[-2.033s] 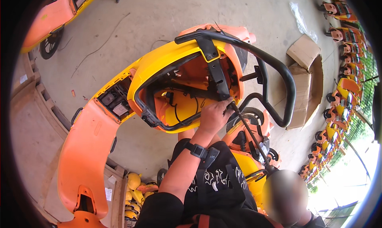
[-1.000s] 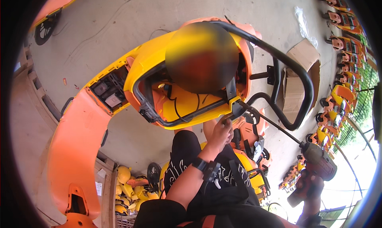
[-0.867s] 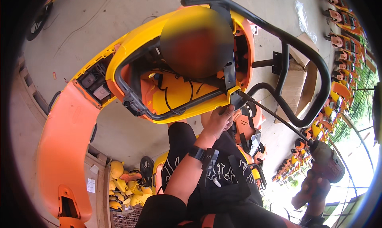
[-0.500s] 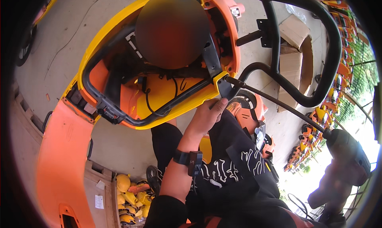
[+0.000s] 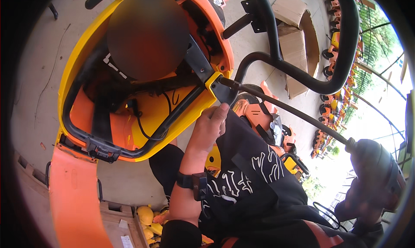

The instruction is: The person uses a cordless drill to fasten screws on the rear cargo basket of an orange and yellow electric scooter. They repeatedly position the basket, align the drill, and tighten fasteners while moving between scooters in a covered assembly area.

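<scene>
My left hand (image 5: 208,129) is closed, its thumb and fingers pinching the lower end of a black metal bracket (image 5: 221,91) at the corner of a yellow-and-orange plastic vehicle body (image 5: 65,75). A black tubular frame (image 5: 173,116) runs inside the body's yellow rim. My right hand (image 5: 367,198), dim at the right edge, is wrapped round a power drill (image 5: 374,161). The drill's long shaft (image 5: 294,107) reaches left, its tip touching the bracket just above my left fingers. Whatever fastener sits under the tip is hidden. A round blurred patch covers the body's middle.
A bent black tube frame (image 5: 281,64) rises beyond the shaft. Behind it stands an open cardboard box (image 5: 292,42). An orange panel (image 5: 73,191) extends at lower left, near a crate with yellow parts (image 5: 147,215). Rows of orange vehicles (image 5: 335,101) line the far right.
The body, bracket and my left hand now appear farther left and slightly lower in the view. The shaft's tip is still at the bracket, and both hands keep their holds.
</scene>
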A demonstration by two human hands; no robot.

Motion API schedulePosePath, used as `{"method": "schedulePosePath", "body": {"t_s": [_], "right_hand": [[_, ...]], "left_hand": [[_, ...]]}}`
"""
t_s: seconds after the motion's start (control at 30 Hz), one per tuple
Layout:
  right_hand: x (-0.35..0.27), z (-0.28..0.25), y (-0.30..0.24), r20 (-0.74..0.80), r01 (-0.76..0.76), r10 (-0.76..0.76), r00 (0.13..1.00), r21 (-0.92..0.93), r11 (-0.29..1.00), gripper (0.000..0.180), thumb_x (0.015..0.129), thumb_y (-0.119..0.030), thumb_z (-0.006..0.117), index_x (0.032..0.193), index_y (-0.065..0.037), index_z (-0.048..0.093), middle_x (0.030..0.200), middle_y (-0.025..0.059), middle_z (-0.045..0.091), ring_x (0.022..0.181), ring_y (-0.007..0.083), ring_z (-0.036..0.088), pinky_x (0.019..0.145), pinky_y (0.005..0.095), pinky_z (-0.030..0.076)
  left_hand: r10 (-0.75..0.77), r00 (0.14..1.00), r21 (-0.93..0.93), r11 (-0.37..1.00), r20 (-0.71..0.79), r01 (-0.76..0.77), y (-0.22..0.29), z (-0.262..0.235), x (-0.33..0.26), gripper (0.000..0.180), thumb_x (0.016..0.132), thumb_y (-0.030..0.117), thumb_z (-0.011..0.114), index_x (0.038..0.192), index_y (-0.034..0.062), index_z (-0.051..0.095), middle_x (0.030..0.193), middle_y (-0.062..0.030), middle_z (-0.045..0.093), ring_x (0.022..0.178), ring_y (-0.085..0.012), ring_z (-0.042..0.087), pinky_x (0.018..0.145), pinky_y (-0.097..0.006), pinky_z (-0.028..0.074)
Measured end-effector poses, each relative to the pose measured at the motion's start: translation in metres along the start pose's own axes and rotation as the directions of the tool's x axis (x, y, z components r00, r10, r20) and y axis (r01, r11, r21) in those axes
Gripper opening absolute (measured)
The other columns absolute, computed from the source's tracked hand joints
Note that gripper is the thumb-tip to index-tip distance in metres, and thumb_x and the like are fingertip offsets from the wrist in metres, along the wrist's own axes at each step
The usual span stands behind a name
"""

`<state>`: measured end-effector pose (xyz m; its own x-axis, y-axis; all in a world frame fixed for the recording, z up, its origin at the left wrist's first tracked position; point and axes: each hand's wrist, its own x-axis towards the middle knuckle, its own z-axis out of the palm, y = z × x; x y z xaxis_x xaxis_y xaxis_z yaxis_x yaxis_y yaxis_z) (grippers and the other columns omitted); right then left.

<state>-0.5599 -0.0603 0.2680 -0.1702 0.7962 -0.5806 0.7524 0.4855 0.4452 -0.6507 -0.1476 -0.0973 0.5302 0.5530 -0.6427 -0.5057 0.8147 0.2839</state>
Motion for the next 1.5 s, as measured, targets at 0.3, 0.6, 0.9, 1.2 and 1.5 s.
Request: {"method": "schedulePosePath", "body": {"t_s": [0.3, 0.6, 0.9, 1.2, 1.5], "right_hand": [[0.013, -0.005, -0.007, -0.113, 0.094, -0.105, 0.988, -0.099, 0.991, 0.036, 0.072, -0.011, 0.054, 0.101, 0.004, 0.069, 0.088, 0.0172, 0.07, 0.074, 0.0295, 0.07, 0.072, 0.0353, 0.057], [-0.005, 0.006, 0.005, -0.157, 0.057, -0.029, 0.987, 0.181, 0.982, 0.041, 0.073, -0.027, 0.058, 0.1, 0.003, 0.069, 0.085, 0.0162, 0.07, 0.07, 0.0288, 0.07, 0.067, 0.0347, 0.057], [-0.047, 0.022, 0.038, 0.13, -0.318, 0.331, 0.935, 0.72, 0.616, 0.048, 0.081, -0.034, 0.059, 0.111, 0.003, 0.061, 0.079, 0.0127, 0.066, 0.06, 0.026, 0.063, 0.057, 0.0336, 0.054], [-0.072, 0.056, 0.06, 0.633, -0.359, 0.237, 0.737, 0.664, -0.656, 0.057, 0.082, -0.028, 0.064, 0.125, 0.003, 0.044, 0.068, 0.0076, 0.058, 0.046, 0.0187, 0.055, 0.042, 0.0324, 0.05], [-0.068, 0.086, 0.133, 0.651, -0.411, 0.037, 0.758, 0.521, -0.748, 0.055, 0.088, -0.028, 0.059, 0.133, -0.008, 0.037, 0.079, 0.0121, 0.063, 0.055, 0.0265, 0.061, 0.044, 0.0392, 0.049]], "left_hand": [[0.012, 1.0, -0.039, 0.999, 0.024, -0.011, -0.002, -0.004, -0.001, 0.042, 0.099, 0.04, 0.058, 0.068, 0.0145, 0.044, 0.053, 0.0073, 0.032, 0.042, -0.0029, 0.03, 0.041, -0.02, 0.023], [0.014, 0.999, -0.017, 1.0, 0.031, -0.013, -0.005, -0.004, 0.0, 0.047, 0.096, 0.05, 0.058, 0.079, 0.0075, 0.062, 0.057, 0.0067, 0.035, 0.05, -0.0033, 0.032, 0.048, -0.022, 0.026], [-0.005, 0.999, -0.004, 1.0, 0.052, 0.005, -0.004, -0.009, 0.0, 0.047, 0.096, 0.048, 0.059, 0.105, 0.0023, 0.069, 0.061, 0.0064, 0.039, 0.053, -0.0036, 0.034, 0.05, -0.021, 0.029], [-0.039, 0.997, -0.008, 0.999, 0.066, 0.04, -0.005, -0.002, 0.002, 0.046, 0.096, 0.046, 0.062, 0.102, 0.0003, 0.069, 0.062, 0.0059, 0.041, 0.054, -0.0038, 0.036, 0.051, -0.021, 0.029], [-0.022, 0.998, -0.054, 0.998, 0.065, 0.026, -0.001, -0.009, 0.004, 0.046, 0.096, 0.046, 0.062, 0.086, 0.0016, 0.064, 0.062, 0.0052, 0.042, 0.056, -0.0051, 0.036, 0.053, -0.023, 0.03]]}}
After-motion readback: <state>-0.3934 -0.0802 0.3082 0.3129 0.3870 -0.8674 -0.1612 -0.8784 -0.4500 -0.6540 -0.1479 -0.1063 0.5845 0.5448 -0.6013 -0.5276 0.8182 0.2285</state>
